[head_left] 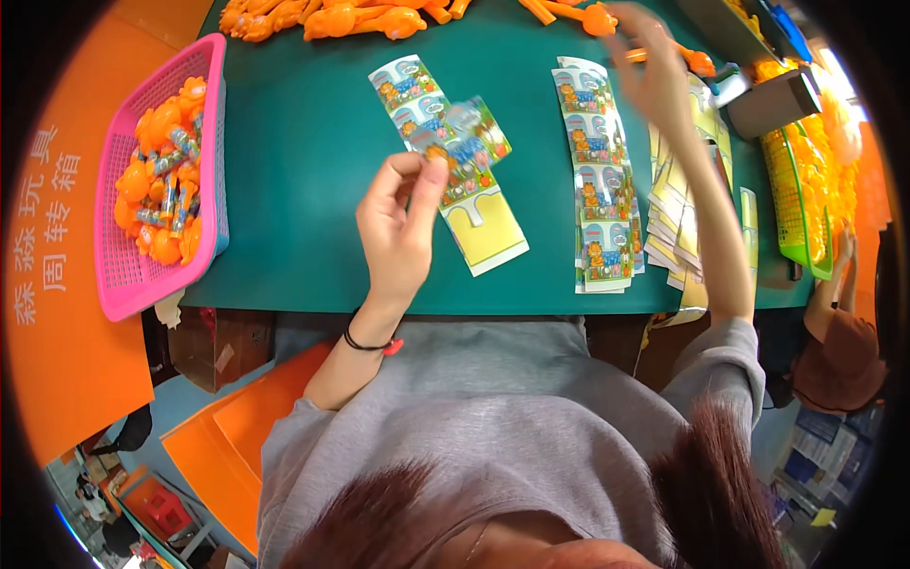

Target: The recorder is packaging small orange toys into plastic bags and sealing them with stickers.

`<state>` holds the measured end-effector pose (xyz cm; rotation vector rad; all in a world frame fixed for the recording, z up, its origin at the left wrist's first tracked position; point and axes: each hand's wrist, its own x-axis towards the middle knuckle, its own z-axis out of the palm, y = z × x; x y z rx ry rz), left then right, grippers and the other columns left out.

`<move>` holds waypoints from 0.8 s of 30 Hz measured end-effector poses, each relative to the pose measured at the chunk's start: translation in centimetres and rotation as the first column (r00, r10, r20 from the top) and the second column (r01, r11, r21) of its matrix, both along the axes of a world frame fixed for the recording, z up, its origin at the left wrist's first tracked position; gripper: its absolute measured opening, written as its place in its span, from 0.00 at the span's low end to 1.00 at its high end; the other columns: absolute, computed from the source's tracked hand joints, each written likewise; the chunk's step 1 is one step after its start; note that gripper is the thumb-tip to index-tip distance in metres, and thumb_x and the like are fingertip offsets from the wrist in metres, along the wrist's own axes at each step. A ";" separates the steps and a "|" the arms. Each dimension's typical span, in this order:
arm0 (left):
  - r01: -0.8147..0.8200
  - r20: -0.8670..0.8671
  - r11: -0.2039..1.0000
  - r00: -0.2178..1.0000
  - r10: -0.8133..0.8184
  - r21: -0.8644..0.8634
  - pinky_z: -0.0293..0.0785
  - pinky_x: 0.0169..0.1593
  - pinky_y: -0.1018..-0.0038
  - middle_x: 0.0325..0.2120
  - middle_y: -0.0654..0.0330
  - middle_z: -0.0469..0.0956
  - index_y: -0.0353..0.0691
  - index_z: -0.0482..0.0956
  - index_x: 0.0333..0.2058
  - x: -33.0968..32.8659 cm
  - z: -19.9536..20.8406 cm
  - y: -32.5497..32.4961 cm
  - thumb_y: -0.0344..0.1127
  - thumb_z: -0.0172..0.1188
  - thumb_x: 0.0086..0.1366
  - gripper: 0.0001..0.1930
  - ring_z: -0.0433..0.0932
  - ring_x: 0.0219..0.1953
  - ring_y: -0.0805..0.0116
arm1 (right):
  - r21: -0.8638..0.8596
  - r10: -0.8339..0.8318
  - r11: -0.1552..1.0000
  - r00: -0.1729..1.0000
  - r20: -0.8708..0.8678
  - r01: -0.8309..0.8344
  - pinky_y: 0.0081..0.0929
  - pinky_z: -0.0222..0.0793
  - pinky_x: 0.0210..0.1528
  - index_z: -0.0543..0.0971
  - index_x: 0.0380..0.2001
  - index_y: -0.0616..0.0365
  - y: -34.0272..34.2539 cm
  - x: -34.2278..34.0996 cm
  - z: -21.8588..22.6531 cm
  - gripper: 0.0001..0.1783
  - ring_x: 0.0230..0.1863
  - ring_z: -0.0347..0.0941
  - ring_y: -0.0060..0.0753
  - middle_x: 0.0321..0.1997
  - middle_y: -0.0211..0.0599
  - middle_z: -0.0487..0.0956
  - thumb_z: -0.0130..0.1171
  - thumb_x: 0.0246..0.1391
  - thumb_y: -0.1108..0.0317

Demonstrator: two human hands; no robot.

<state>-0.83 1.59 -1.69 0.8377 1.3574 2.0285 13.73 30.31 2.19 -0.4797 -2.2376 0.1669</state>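
Fingers of the left hand (398, 220) pinch a small, glossy multicoloured sticker (491, 137) edgewise, probably sparing its adhesive, above a long printed paper strip (469, 192); the right hand (654, 83), its grip too blurred to tell, is beside an orange, round-headed plastic piece (599, 19).

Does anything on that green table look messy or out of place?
Only mildly: the yellowish paper strips on the right lie fanned and overlapping untidily, one reaching the near edge of the green table. The sticker sheets beside them are stacked more neatly. Nothing looks clearly spilled or damaged.
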 end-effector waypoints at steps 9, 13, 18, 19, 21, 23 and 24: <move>0.147 -0.130 0.988 0.982 -0.138 0.056 0.67 0.46 0.77 0.42 0.61 0.73 0.36 0.75 0.42 -0.1 0.0 0.4 0.28 0.66 0.60 0.13 0.72 0.42 0.76 | 0.014 -0.088 0.996 0.868 0.489 0.093 0.36 0.58 0.67 0.76 0.52 0.44 20.2 9.4 -2.2 0.28 0.66 0.61 0.47 0.66 0.36 0.66 0.64 0.47 0.79; 0.128 -0.131 0.987 0.985 -0.115 0.096 0.68 0.46 0.76 0.43 0.60 0.73 0.34 0.72 0.47 -0.1 0.1 0.4 0.29 0.69 0.58 0.21 0.72 0.45 0.73 | 0.140 0.045 0.979 0.823 0.566 -0.150 0.34 0.58 0.68 0.72 0.57 0.49 15.6 6.8 -1.9 0.26 0.67 0.61 0.46 0.63 0.38 0.70 0.60 0.54 0.76; 0.117 -0.156 0.989 0.982 -0.103 0.087 0.69 0.47 0.75 0.45 0.60 0.74 0.35 0.71 0.49 -0.2 0.2 0.4 0.30 0.70 0.56 0.23 0.72 0.46 0.72 | 0.173 -0.215 0.975 0.776 0.592 0.138 0.36 0.65 0.62 0.77 0.54 0.49 11.6 6.8 -1.9 0.18 0.61 0.67 0.44 0.52 0.37 0.79 0.57 0.60 0.66; 0.122 -0.156 0.988 0.982 -0.107 0.090 0.69 0.47 0.75 0.45 0.60 0.74 0.35 0.71 0.49 -0.3 0.4 0.4 0.30 0.70 0.56 0.23 0.72 0.46 0.72 | 0.217 -0.176 0.974 0.822 0.541 0.065 0.36 0.65 0.61 0.77 0.54 0.50 10.0 6.8 -1.3 0.18 0.60 0.67 0.43 0.53 0.37 0.78 0.57 0.60 0.67; 0.014 -0.376 0.994 0.926 0.029 0.113 0.72 0.48 0.73 0.47 0.56 0.77 0.35 0.68 0.53 -0.6 0.8 0.5 0.30 0.70 0.56 0.28 0.75 0.49 0.69 | 0.203 0.028 0.969 0.880 0.475 -0.140 0.36 0.66 0.58 0.76 0.54 0.53 5.0 3.6 0.2 0.19 0.58 0.69 0.43 0.55 0.35 0.77 0.59 0.59 0.67; -0.042 -0.458 0.991 0.884 0.096 0.127 0.74 0.48 0.72 0.48 0.54 0.78 0.35 0.66 0.55 -0.6 1.8 0.7 0.29 0.70 0.56 0.30 0.77 0.48 0.67 | 0.220 0.159 0.934 0.877 0.453 -0.282 0.37 0.68 0.56 0.77 0.52 0.56 -3.1 0.8 2.6 0.18 0.55 0.71 0.45 0.50 0.36 0.78 0.60 0.56 0.71; -0.072 -0.539 0.985 0.829 0.145 0.154 0.76 0.47 0.71 0.48 0.52 0.78 0.35 0.65 0.57 -0.7 2.3 1.0 0.29 0.69 0.56 0.31 0.79 0.48 0.66 | 0.049 0.294 0.931 0.825 0.483 -0.361 0.38 0.69 0.54 0.78 0.51 0.55 -5.8 0.0 4.0 0.18 0.55 0.70 0.46 0.48 0.36 0.78 0.60 0.55 0.73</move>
